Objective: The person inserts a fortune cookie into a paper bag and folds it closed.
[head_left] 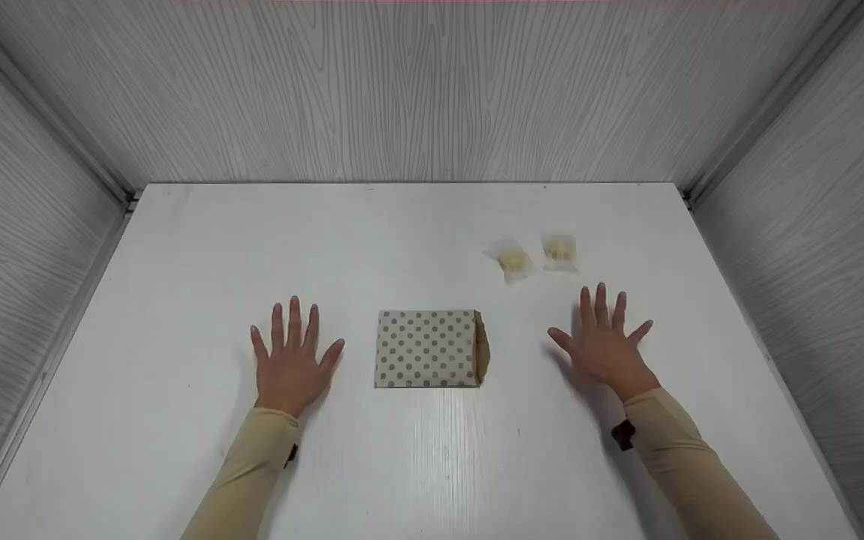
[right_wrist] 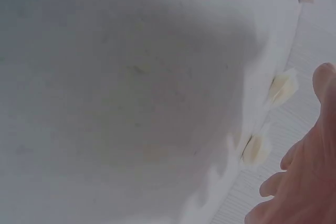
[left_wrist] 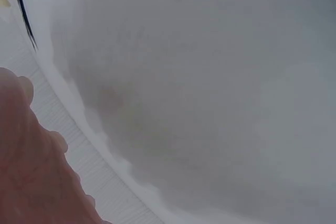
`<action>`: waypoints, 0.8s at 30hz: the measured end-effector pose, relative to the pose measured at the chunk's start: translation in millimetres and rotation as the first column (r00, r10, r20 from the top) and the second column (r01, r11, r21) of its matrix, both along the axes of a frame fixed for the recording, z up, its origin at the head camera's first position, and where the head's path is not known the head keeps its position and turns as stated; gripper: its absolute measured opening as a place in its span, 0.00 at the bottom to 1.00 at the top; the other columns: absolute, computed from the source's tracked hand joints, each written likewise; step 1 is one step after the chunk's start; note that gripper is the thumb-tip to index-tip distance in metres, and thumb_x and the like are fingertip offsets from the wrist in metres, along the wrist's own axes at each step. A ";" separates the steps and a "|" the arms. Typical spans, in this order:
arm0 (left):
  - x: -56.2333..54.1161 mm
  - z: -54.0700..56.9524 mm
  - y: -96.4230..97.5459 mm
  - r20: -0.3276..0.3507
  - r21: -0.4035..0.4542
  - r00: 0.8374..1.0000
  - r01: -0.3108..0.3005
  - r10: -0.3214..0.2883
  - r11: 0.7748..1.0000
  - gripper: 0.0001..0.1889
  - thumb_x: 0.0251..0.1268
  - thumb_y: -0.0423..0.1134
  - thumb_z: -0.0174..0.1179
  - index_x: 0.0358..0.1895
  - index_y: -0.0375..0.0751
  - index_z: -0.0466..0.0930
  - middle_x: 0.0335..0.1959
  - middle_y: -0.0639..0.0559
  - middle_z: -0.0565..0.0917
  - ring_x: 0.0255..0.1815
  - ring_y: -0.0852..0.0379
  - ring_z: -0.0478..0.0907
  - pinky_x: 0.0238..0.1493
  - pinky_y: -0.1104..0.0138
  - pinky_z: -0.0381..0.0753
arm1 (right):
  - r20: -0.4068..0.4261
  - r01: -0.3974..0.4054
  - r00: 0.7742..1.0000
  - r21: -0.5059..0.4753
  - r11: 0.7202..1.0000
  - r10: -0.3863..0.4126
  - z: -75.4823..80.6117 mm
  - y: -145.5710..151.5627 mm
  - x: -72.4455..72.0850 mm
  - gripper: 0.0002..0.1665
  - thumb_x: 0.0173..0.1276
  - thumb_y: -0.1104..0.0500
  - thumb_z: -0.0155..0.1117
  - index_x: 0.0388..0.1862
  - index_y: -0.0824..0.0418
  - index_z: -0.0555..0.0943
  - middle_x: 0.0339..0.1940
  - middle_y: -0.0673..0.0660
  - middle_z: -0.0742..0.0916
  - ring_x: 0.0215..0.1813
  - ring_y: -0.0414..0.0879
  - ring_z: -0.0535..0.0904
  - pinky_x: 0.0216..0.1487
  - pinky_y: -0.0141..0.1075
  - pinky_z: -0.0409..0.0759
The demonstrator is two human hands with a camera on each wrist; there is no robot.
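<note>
A flat paper bag (head_left: 426, 349) with grey polka dots lies mid-table, its brown mouth gaping toward the right. To its left, my left hand (head_left: 291, 371) is spread palm down with straight fingers, holding nothing. On the other side, my right hand (head_left: 606, 349) is spread likewise, also holding nothing. Beyond the right fingertips lie two small clear packets with pale yellow contents, one packet (head_left: 511, 261) on the left and another packet (head_left: 559, 250) on the right. In the right wrist view both packets show, the upper packet (right_wrist: 282, 87) nearest the thumb.
The white table (head_left: 289, 232) meets a grey wood-grain back panel (head_left: 417, 90). Similar side panels stand at the left (head_left: 19, 187) and at the right (head_left: 814, 225). Beige sleeves with dark wristbands cover both forearms.
</note>
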State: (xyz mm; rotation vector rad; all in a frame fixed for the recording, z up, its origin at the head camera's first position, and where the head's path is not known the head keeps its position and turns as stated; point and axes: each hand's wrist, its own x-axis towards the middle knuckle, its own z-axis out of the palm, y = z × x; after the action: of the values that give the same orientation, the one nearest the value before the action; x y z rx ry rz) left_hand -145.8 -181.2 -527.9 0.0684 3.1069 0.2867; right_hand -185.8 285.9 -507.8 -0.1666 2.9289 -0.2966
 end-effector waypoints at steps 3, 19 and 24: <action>-2.0 0.3 1.7 -0.009 0.001 1.000 0.020 -0.020 1.000 0.41 0.76 0.62 0.39 0.79 0.36 0.44 0.79 0.38 0.39 0.78 0.41 0.29 0.72 0.40 0.27 | -0.025 -0.031 0.999 -0.023 0.999 0.030 -0.7 -2.9 -0.3 0.57 0.72 0.26 0.32 0.79 0.66 0.34 0.78 0.68 0.36 0.75 0.66 0.24 0.61 0.76 0.25; -26.4 14.7 77.8 0.014 0.278 0.912 0.391 -0.411 0.877 0.51 0.63 0.63 0.61 0.76 0.30 0.50 0.76 0.39 0.54 0.77 0.47 0.47 0.76 0.61 0.44 | -0.253 -0.590 0.798 -0.144 0.794 0.547 7.7 -73.7 18.0 0.33 0.75 0.60 0.56 0.75 0.69 0.61 0.77 0.61 0.62 0.76 0.53 0.56 0.73 0.52 0.58; -29.0 12.2 103.3 0.052 0.252 0.878 0.450 -0.477 0.857 0.60 0.51 0.68 0.67 0.77 0.33 0.50 0.77 0.40 0.52 0.77 0.47 0.45 0.76 0.61 0.43 | -0.219 -0.623 0.772 -0.074 0.778 0.597 3.1 -81.1 21.6 0.33 0.74 0.60 0.57 0.74 0.69 0.64 0.76 0.60 0.64 0.75 0.53 0.58 0.70 0.56 0.61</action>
State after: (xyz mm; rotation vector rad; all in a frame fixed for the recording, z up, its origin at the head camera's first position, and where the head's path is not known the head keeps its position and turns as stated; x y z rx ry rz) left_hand -174.8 -77.9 -515.7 0.7660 2.8047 0.6059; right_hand -164.2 204.8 -504.7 -1.2048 2.8132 -0.3950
